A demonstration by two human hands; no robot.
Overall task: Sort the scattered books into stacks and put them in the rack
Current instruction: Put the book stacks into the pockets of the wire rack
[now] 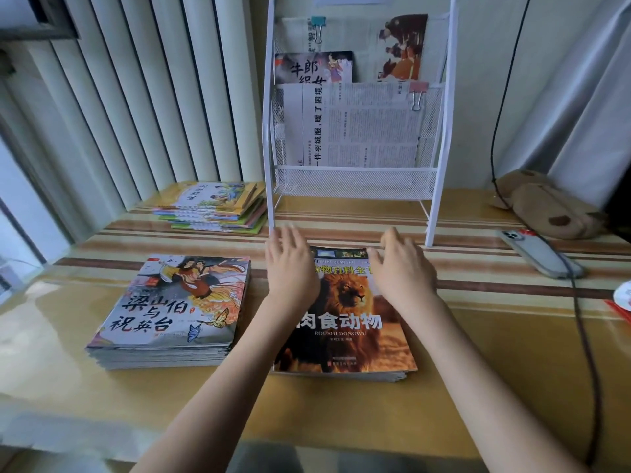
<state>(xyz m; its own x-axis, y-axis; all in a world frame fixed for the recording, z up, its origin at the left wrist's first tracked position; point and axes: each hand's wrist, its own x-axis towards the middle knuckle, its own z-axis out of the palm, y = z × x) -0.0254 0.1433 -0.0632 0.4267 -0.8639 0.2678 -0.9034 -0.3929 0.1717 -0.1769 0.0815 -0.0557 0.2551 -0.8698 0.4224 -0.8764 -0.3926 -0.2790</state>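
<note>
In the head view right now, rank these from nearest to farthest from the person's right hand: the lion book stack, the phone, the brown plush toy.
From the right hand:
1. Lion book stack, directly beneath the hand, at centre.
2. Phone, off to the right on the table.
3. Brown plush toy, farther right and back, near the wall.

Three book stacks [345,322] [170,312] [213,206], one rack [440,186], two hands [290,264] [403,268], one phone [539,252].

The rack [358,179] is white wire mesh. The table [478,336] is yellow-tan with brown and cream stripes. The top book [345,322] shows an orange-brown lion; the left stack [170,302] has a grey, red and orange cover.
</note>
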